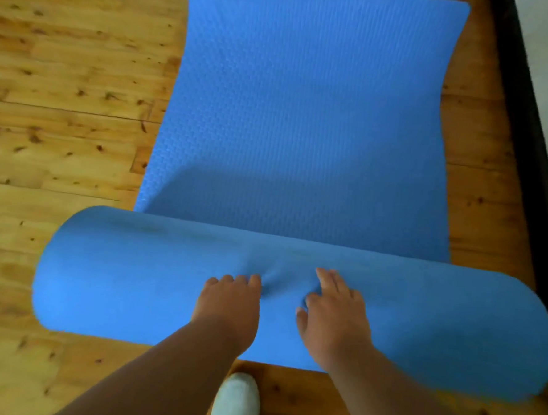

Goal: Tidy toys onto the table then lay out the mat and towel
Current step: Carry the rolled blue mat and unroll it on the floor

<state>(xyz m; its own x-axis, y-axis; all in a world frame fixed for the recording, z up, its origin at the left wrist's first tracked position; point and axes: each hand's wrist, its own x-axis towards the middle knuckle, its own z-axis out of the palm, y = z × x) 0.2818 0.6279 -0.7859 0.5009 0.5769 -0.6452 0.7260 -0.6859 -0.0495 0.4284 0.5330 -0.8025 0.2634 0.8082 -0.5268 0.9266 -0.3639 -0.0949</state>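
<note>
Both hands, left hand (228,304) and right hand (333,310), press loosely spread fingers on the half-unrolled blue foam mat (304,113) on the wooden plank floor (64,98); uneven pushing risks the roll veering askew; towel unseen.

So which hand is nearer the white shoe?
Left. The left hand rests on the mat roll almost straight above the white shoe; the right hand rests further right.

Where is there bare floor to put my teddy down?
Bare wooden floor lies left of the flat mat, and a narrow strip runs between mat and dark wall edge. It is crowded near the roll, both hands and the shoe.
</note>
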